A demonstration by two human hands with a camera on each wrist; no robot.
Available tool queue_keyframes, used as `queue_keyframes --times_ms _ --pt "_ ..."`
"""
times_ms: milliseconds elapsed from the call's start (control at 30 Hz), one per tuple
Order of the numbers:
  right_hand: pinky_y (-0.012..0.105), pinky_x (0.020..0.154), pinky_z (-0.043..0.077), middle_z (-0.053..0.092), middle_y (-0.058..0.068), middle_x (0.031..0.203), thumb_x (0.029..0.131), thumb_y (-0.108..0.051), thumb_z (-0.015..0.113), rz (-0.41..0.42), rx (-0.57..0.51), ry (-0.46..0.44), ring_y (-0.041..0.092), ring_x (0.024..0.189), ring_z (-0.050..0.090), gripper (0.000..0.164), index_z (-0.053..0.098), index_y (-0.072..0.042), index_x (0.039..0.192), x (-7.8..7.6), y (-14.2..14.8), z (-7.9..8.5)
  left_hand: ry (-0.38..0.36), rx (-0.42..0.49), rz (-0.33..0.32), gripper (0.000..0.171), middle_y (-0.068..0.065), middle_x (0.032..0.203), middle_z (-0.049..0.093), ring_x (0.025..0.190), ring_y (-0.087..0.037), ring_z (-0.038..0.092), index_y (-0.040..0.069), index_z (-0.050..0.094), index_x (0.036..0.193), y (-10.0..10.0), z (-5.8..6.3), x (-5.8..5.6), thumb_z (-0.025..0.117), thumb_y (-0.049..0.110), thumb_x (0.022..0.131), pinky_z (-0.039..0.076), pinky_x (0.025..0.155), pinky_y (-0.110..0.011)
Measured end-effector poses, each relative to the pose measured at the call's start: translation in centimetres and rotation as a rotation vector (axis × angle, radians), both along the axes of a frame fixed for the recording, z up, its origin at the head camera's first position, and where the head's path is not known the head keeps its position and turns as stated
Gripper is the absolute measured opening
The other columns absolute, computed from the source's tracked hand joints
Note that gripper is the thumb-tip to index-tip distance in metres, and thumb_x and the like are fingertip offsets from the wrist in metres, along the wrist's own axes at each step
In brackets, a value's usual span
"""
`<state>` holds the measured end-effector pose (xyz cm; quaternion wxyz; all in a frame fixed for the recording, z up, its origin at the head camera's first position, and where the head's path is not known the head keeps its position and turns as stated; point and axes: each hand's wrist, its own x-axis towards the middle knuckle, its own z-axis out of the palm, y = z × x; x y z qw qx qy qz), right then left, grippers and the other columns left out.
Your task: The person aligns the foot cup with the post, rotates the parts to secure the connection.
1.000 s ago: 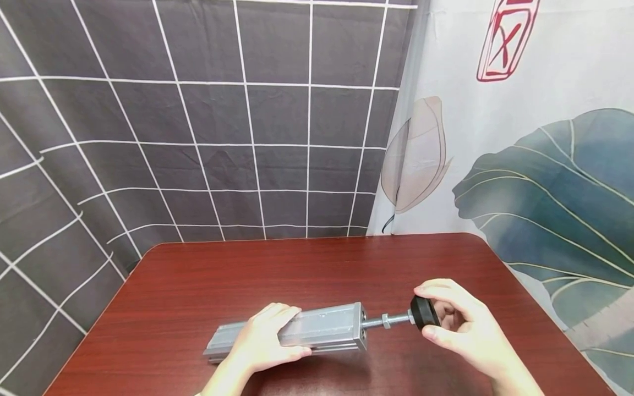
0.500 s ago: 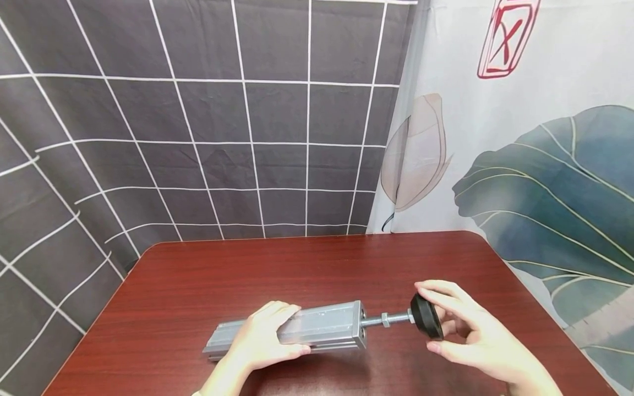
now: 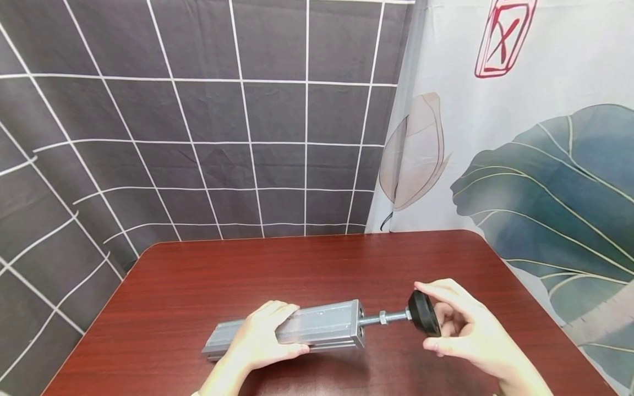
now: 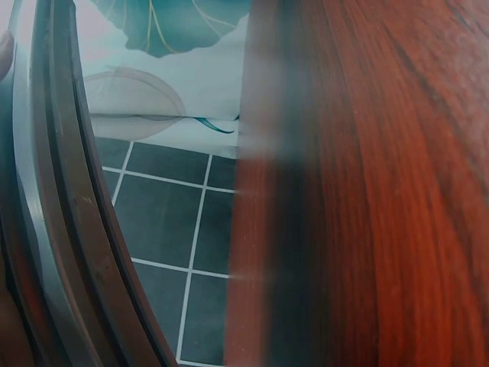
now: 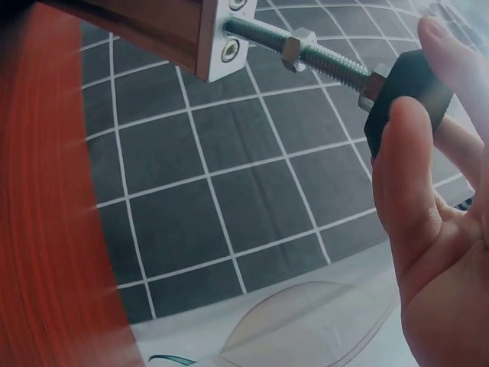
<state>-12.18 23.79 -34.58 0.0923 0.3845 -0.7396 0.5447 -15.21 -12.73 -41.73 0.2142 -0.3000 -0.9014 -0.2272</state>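
Observation:
A grey aluminium extrusion lies lengthwise near the table's front, its right end tipped slightly up. My left hand grips it around the middle, thumb along the near side and fingers over the top. In the left wrist view the grooved side of the extrusion runs down the left edge. Out of its end plate sticks a threaded rod with a hex nut. At the rod's tip is the black base of a leveling foot. My right hand holds this base by its rim between fingers and thumb.
The reddish-brown wooden table has rounded far corners. Behind it hangs a dark grey curtain with white grid lines, and a white leaf-print curtain hangs at the right.
The black base has tilted on its rod, its lower edge swinging out to the right. My right fingers and thumb have shifted along its rim. The left hand keeps its grip.

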Motion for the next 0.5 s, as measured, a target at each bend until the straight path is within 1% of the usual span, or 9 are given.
queue_keyframes --times_ms 67,167,200,267,400,500 --pt "0.019 0.038 0.042 0.045 -0.002 0.119 0.061 0.022 0.072 -0.007 -0.007 -0.012 0.010 0.050 0.050 0.083 0.041 0.003 0.136 0.1 -0.1 0.1 0.012 0.002 -0.002 0.063 0.007 0.098 0.064 0.091 -0.011 0.058 0.012 0.068 0.108 0.0 0.0 0.0 0.075 0.058 0.064 0.048 0.078 -0.028" --pt "0.021 0.037 0.042 0.047 -0.003 0.111 0.063 0.021 0.071 -0.043 0.001 -0.037 0.010 0.047 0.050 0.080 0.043 0.002 0.135 0.3 -0.3 0.3 0.023 0.005 -0.003 0.063 0.007 0.097 0.064 0.091 -0.010 0.058 0.013 0.068 0.108 0.0 -0.1 0.0 0.075 0.058 0.064 0.048 0.078 -0.027" --pt "0.021 0.037 0.042 0.048 -0.004 0.108 0.063 0.019 0.072 -0.069 0.011 -0.036 0.009 0.047 0.051 0.079 0.044 0.001 0.135 0.4 -0.4 0.3 0.024 0.006 -0.002 0.063 0.007 0.097 0.064 0.090 -0.010 0.058 0.014 0.068 0.108 0.0 -0.1 0.0 0.075 0.058 0.064 0.048 0.077 -0.027" --pt "0.021 0.039 0.041 0.050 -0.005 0.102 0.062 0.015 0.075 -0.134 0.044 -0.003 0.009 0.050 0.050 0.076 0.048 0.000 0.131 0.4 -0.5 0.4 0.022 0.006 0.002 0.063 0.007 0.097 0.063 0.091 -0.010 0.058 0.014 0.068 0.108 0.0 -0.1 0.1 0.075 0.058 0.064 0.048 0.077 -0.027" --pt "0.023 0.045 0.038 0.054 -0.007 0.091 0.058 0.008 0.080 -0.290 0.094 0.060 0.009 0.059 0.048 0.070 0.057 -0.006 0.122 0.5 -0.8 0.5 0.018 0.002 0.004 0.063 0.008 0.097 0.063 0.091 -0.010 0.058 0.014 0.068 0.108 0.0 0.0 0.2 0.075 0.059 0.064 0.048 0.077 -0.027" --pt "0.026 0.046 0.036 0.054 -0.006 0.086 0.056 0.009 0.080 -0.345 0.075 0.069 0.010 0.061 0.047 0.066 0.059 -0.007 0.117 0.7 -1.2 0.4 0.021 0.002 -0.001 0.063 0.008 0.097 0.063 0.091 -0.009 0.058 0.014 0.068 0.107 0.1 0.1 0.4 0.075 0.058 0.063 0.048 0.077 -0.027"
